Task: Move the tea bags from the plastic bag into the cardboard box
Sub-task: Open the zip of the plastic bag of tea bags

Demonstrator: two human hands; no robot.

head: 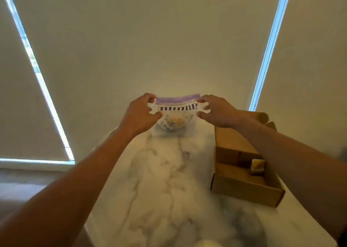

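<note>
1. Purple zip strip runs along the top of the plastic bag, which stands upright at the far end of the marble table with its bottom resting on the tabletop.
2. Just below the strip is a white label with a row of dark stripes.
3. On the left, the left hand pinches the bag's top left corner between its thumb and curled fingers.
4. On the right, the right hand pinches the top right corner in the same way, so the top edge is stretched between the two hands.
5. Whether the zip is sealed or parted cannot be told from this angle.
6. Through the clear plastic, the tea bags lie heaped in the lower part of the bag. They are too blurred to count.
7. Nearer than the bag and to its right, the cardboard box sits open on the table, apart from the bag.
8. Its lid flap leans back on the far side, and the right forearm crosses over the box's right edge.
9. One tea bag with a yellow mark stands inside the box, in its right part, just beside the forearm.
10. Pale blinds fill the far side, with bright strips of daylight at their edges.
11. Dark wooden floor shows to the left of the table.
</note>
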